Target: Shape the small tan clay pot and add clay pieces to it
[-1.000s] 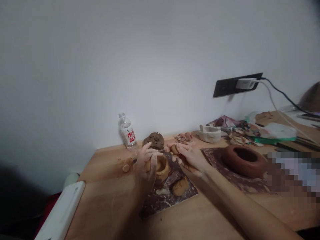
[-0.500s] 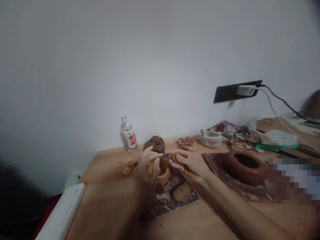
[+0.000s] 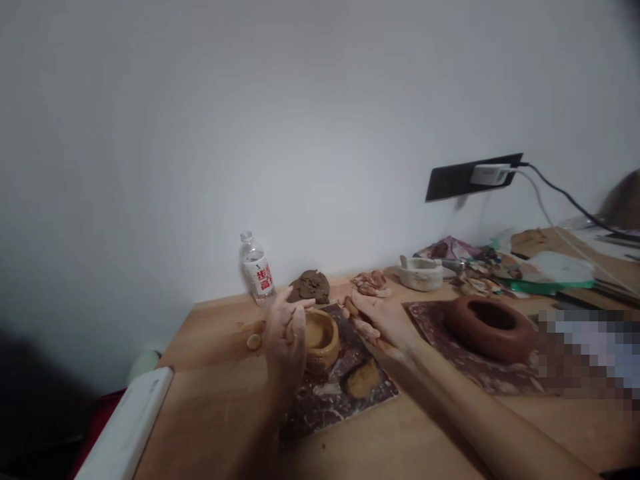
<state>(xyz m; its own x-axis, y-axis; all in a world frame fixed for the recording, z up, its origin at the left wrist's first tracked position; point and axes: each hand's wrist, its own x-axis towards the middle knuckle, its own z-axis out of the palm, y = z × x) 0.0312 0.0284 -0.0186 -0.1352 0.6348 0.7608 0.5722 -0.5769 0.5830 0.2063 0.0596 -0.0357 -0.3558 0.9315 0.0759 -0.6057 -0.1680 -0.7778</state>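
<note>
A round, hollow clay bowl [image 3: 327, 357] of yellowish-brown clay stands on a dark marbled mat [image 3: 320, 423]. Just left of its rim is my left hand [image 3: 285, 333], open, its fingers stretched and thumb raised, overlapping the bowl's left side in view. On the right, apart from the bowl, my right hand [image 3: 377, 323] is palm up with curled fingers round a small clay lump [image 3: 351, 307]. A flatter piece of the same clay [image 3: 363, 380] lies on the mat in front of the bowl.
Along the wall are a plastic bottle [image 3: 259, 273], a dark clay mound [image 3: 311, 287], reddish scraps [image 3: 371, 283] and a whitish bowl [image 3: 420, 275]. A reddish clay ring [image 3: 463, 337] rests on a second mat at right. A white bar-shaped object [image 3: 127, 423] lies along the left edge.
My left hand has shifted left, showing more of the bowl. My right hand has turned palm up and moved slightly right, away from the bowl, with the lump still in it.
</note>
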